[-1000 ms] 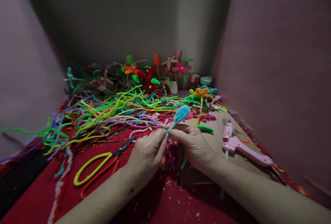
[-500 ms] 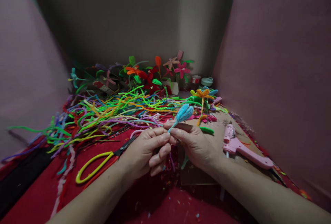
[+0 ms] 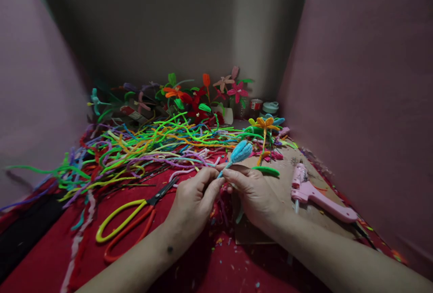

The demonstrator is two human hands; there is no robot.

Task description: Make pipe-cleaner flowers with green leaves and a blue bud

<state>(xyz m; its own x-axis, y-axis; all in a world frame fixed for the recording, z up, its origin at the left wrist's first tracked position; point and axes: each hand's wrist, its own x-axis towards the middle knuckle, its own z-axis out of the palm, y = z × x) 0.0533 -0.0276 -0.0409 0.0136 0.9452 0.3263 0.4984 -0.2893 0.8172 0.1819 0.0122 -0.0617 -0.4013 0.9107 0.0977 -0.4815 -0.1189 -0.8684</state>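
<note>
A light-blue pipe-cleaner flower bud (image 3: pixel 241 151) tilts up and to the right above my hands. Its thin stem is pinched between the thumb and fingers of my right hand (image 3: pixel 252 189). My left hand (image 3: pixel 198 193) grips the lower stem just beside it, thumb against curled fingers. The stem's bottom end is hidden by the hands. Left of my left hand, scissors (image 3: pixel 150 202) with one yellow and one red handle loop lie on the red cloth (image 3: pixel 135 261).
A heap of loose pipe cleaners (image 3: pixel 162 135) spreads behind the hands. Finished pipe-cleaner flowers (image 3: pixel 196 94) stand at the back wall. On the right, a pink glue gun (image 3: pixel 313 196) rests on cardboard (image 3: pixel 280 207), near an orange flower (image 3: pixel 264 123) and a green leaf (image 3: pixel 267 171).
My left hand has turned over, its back now facing up, and regripped the stem. The blue bud has dropped slightly. More of the scissors' red handle shows.
</note>
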